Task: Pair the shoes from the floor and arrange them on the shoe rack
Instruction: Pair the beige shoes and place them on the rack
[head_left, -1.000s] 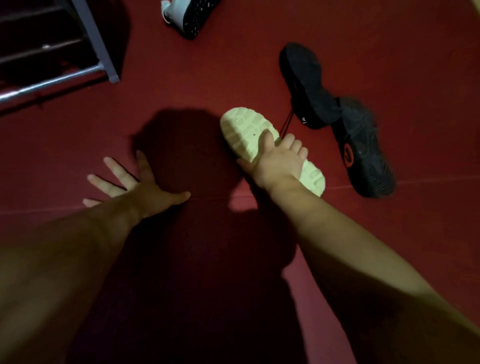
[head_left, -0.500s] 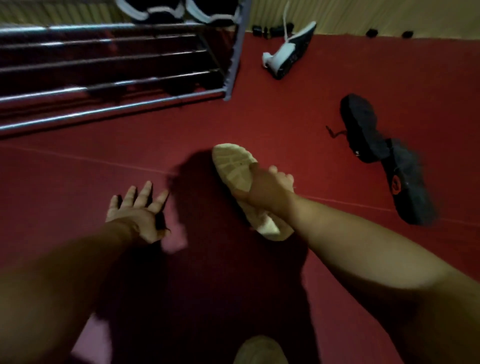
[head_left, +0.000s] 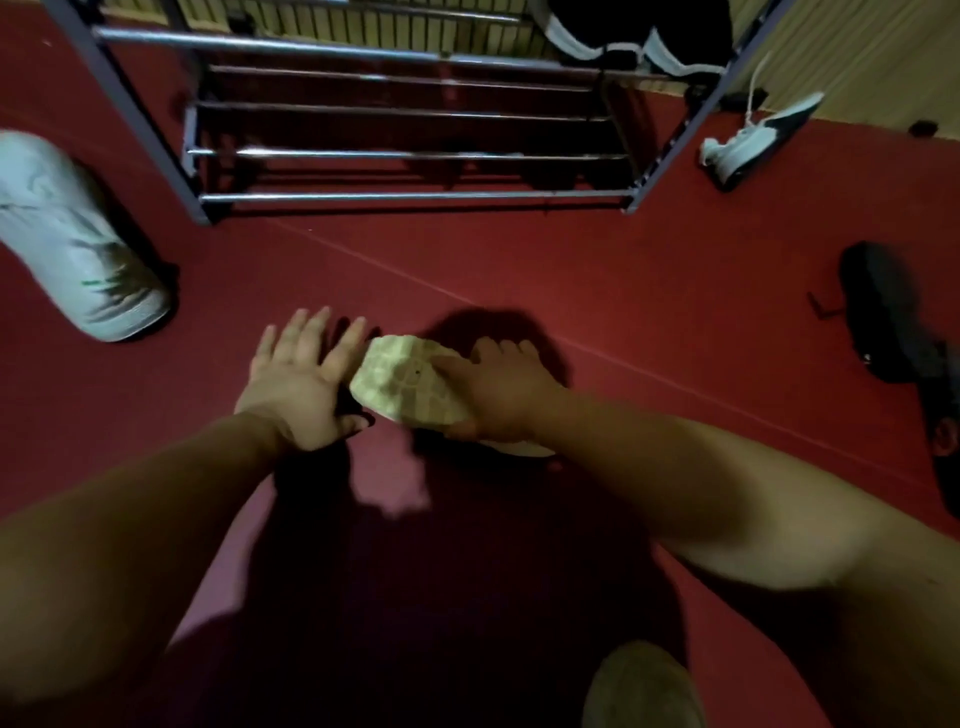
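At the far left a white sack (head_left: 78, 244) lies on the red floor (head_left: 623, 291), just beside the left post of the metal shoe rack (head_left: 410, 156), whose lower bars carry nothing that can be made out. In front of the rack the left hand (head_left: 301, 379) is spread flat with its fingers straight, holding nothing, its thumb side right against the toe end of the cream shoe (head_left: 410, 389); whether skin meets sole cannot be told. That shoe is turned sole up, low over the floor in the middle of the view, and the right hand (head_left: 498, 389) grips it from the right with fingers curled over its edge. At the bottom edge is a pale rounded shape (head_left: 644, 686), too dim to identify. A dark pair with white trim (head_left: 623, 31) sits on the rack's upper right. Right of the rack a white-and-black sneaker (head_left: 753, 140) lies tipped against the wall, and at the far right two black shoes (head_left: 883, 312) lie end to end on the floor.
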